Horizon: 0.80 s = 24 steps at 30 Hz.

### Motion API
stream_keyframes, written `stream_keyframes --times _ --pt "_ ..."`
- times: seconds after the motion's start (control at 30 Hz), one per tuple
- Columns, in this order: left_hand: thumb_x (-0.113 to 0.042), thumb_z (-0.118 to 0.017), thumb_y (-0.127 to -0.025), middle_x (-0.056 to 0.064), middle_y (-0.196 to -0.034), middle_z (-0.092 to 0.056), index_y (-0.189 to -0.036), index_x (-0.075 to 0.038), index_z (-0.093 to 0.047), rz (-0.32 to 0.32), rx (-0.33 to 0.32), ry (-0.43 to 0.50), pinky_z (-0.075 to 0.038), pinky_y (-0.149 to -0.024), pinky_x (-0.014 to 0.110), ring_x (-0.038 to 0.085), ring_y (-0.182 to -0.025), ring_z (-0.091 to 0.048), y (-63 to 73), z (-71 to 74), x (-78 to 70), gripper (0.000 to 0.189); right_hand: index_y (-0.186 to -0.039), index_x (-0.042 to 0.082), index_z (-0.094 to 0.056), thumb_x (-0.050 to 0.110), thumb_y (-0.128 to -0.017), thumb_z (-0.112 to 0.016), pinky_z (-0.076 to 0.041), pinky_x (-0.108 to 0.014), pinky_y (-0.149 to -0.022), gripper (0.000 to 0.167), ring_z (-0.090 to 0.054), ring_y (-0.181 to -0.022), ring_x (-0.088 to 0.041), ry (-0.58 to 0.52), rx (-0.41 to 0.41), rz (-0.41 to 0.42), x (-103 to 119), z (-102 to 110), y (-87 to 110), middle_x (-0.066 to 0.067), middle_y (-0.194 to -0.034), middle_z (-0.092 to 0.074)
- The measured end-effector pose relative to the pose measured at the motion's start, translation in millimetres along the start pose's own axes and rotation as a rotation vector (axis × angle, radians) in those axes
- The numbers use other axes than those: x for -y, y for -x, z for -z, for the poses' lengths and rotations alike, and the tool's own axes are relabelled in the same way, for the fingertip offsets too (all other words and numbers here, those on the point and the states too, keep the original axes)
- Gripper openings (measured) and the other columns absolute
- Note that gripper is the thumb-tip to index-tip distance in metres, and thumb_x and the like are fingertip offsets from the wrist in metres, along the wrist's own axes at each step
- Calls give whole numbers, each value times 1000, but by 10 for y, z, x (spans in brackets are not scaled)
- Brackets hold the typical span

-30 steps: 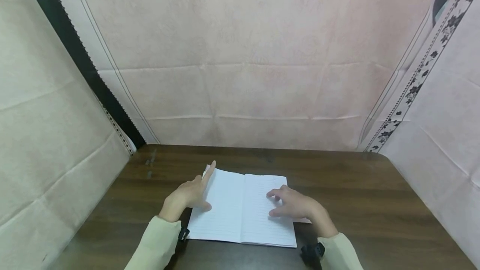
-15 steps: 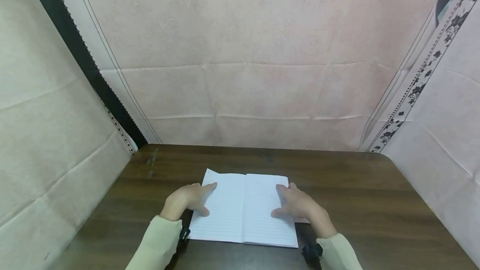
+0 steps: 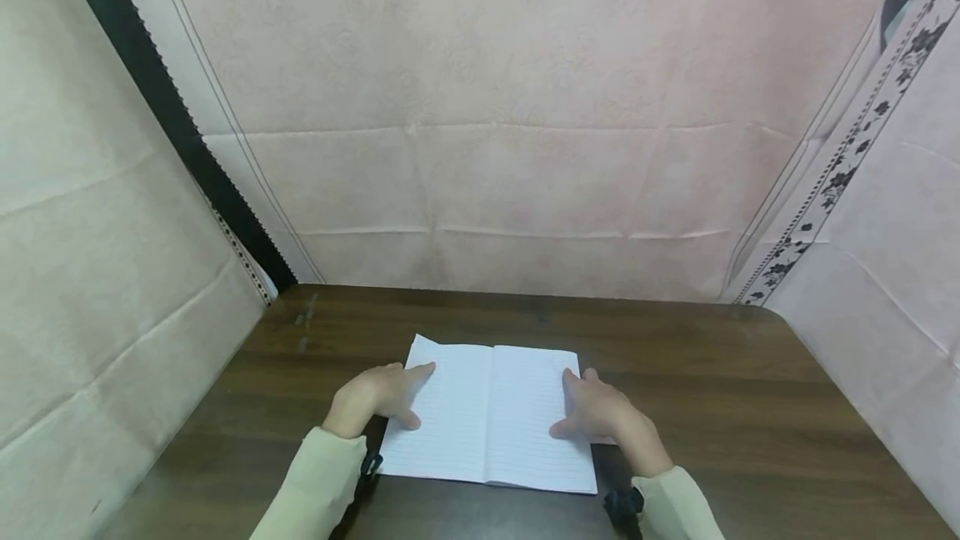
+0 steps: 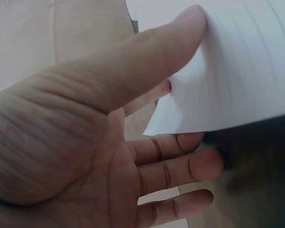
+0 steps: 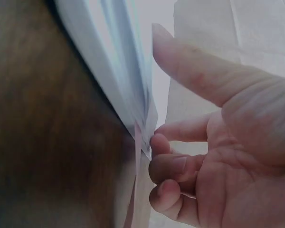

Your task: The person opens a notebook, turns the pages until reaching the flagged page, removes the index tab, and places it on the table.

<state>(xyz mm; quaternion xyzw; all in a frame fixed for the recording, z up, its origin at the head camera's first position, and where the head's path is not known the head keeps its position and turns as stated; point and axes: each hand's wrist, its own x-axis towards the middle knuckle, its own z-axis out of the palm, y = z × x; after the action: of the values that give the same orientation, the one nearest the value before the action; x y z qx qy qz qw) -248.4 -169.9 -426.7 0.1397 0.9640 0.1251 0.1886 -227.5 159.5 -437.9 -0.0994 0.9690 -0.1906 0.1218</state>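
Observation:
An open notebook [image 3: 487, 415] with lined white pages lies on the brown table, its top left page corner lifted. My left hand [image 3: 382, 398] holds its left edge. In the left wrist view the thumb [image 4: 180, 42] rests on the page [image 4: 247, 71], while several fingers lie below the page's edge. My right hand [image 3: 596, 407] is at the right edge, thumb on the page. The right wrist view shows that thumb [image 5: 175, 52] against the white pages [image 5: 104, 52] and curled fingertips [image 5: 164, 166] right at their side edge.
The brown wooden table [image 3: 712, 407] spreads around the notebook. Pale creased cloth [image 3: 480, 123] hangs behind it and along both sides. Dark wrist straps [image 3: 624, 505] are on the wrists, below pale green sleeves [image 3: 315, 482].
The left index finger has come down from pointing past the notebook's top edge onto the page. My right hand has shifted slightly right, from over the right page to its edge.

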Motion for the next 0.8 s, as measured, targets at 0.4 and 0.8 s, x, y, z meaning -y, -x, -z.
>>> stream_keyframes --times 0.4,0.8 --pt "-22 -85 -81 20 -152 -43 -155 -13 -37 6 -3 -5 -38 -103 65 42 -136 -42 -5 69 -18 89 -142 -3 -51 35 -74 -89 -53 -53 -76 86 -59 -88 -34 59 -53 3 106 26 -11 -31 -127 -48" --pt "-21 -85 -81 23 -148 -45 -156 -15 -37 9 16 0 -43 -99 62 40 -131 -47 21 17 -19 89 -143 3 -54 26 -75 -89 -46 -63 -94 80 -54 -120 -45 17 -43 -49 153 -55 16 -29 -140 -50"
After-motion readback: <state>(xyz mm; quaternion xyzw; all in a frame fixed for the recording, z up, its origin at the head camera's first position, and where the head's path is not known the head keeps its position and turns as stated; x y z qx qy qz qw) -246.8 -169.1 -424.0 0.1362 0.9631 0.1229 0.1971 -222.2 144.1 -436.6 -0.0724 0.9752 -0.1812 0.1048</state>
